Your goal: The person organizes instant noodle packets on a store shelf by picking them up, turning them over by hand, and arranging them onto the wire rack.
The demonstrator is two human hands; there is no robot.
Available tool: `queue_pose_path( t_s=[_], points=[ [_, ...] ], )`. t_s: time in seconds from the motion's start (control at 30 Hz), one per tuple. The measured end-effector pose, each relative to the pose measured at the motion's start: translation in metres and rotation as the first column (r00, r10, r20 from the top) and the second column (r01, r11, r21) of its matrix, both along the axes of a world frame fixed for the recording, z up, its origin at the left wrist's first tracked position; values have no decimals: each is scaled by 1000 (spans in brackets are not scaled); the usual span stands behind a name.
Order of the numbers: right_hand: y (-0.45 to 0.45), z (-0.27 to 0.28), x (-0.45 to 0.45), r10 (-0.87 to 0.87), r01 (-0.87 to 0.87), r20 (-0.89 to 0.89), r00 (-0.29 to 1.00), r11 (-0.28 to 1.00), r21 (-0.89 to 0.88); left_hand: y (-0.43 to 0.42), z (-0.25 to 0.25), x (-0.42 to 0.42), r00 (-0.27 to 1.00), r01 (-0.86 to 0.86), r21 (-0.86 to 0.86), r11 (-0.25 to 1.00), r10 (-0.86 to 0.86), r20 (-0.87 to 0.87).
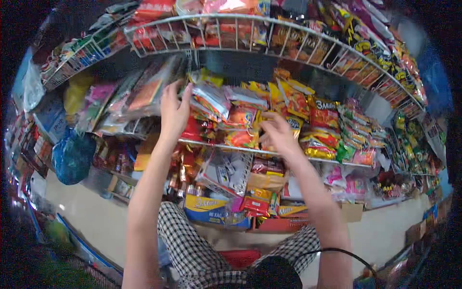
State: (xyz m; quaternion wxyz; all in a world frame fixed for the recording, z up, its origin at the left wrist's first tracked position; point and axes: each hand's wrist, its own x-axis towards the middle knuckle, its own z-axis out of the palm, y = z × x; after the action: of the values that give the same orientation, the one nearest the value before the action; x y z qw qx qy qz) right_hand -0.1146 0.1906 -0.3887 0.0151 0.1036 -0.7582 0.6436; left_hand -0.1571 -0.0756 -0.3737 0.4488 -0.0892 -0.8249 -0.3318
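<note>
The left hand (174, 105) is held with fingers parted beside silver-backed packets (211, 101); the right hand (280, 134) is curled beside orange noodle packets (240, 138) at the shelf's (216, 145) front edge, its grip unclear. Upper packets (231, 6) are apparently kept from slipping by a wire rail (231, 16).
</note>
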Motion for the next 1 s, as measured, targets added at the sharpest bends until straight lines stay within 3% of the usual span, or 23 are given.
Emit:
queue_pose_path(
  t_s=[0.1, 0.13, 0.17, 0.2, 0.23, 0.3, 0.37, 0.43, 0.57, 0.67, 0.7, 0.73, 0.77, 0.83, 0.9, 0.97, 1.0],
  points=[
    [-40, -20, -31, -4, 20, -357, 934, 999, 42, -2, 5, -15, 943, -17, -141, 990, 63, 326],
    [-54, -24, -33, -9, -5, -316, 949, 999, -44, 6, -3, -7, 978, -71, -162, 984, 101, 184],
    [-64, -27, -35, -10, -27, -270, 963, 991, -132, 10, -6, 1, 977, -117, -181, 977, 145, 155],
    [-72, -26, -37, -21, 31, -393, 919, 999, 20, 11, -7, 9, 980, -115, -221, 969, 147, 136],
    [-76, -27, -35, 13, -13, -265, 964, 1000, 4, 11, -7, 16, 982, -113, -261, 959, 149, 120],
    [-86, -27, -31, -5, 19, -335, 942, 999, 40, 10, -9, 20, 991, -80, -265, 961, 105, 81],
    [-88, -25, -30, 15, -13, -324, 946, 1000, 9, 12, -10, 24, 985, -65, -188, 980, 93, 145],
    [-85, -23, -26, 36, -44, -313, 949, 999, -20, 13, -10, 29, 990, -79, -163, 983, 96, 101],
    [-71, 3, 13, -10, -89, -359, 933, 962, -258, 22, 7, 64, 1000, -13, -63, 998, 11, -23],
    [-48, 11, 36, -82, -12, -465, 881, 980, -197, 37, 17, 95, 967, 253, 150, 956, -244, -70],
    [-41, 10, 41, -95, -5, -506, 858, 981, -193, 45, 17, 104, 967, 255, 160, 954, -249, -52],
    [-31, 10, 54, -104, 23, -404, 909, 980, -199, 54, 14, 111, 972, 230, 147, 962, -219, -86],
    [-26, 6, 58, -159, 95, -460, 874, 983, -158, 61, 10, 117, 975, 206, 136, 969, -191, -117],
    [-16, 0, 77, -197, 95, -391, 899, 960, -264, 74, -5, 125, 971, 221, 128, 967, -206, -121],
    [-4, -13, 86, -192, 93, -328, 925, 951, -295, 86, -27, 130, 843, 410, 553, 725, -533, 72],
    [8, -26, 97, -185, 90, -268, 946, 939, -331, 92, -54, 132, 791, 438, 619, 652, -606, 79],
    [14, -32, 103, -142, 90, -132, 981, 935, -342, 94, -62, 136, 753, 352, 687, 635, -628, 194]
  ],
)
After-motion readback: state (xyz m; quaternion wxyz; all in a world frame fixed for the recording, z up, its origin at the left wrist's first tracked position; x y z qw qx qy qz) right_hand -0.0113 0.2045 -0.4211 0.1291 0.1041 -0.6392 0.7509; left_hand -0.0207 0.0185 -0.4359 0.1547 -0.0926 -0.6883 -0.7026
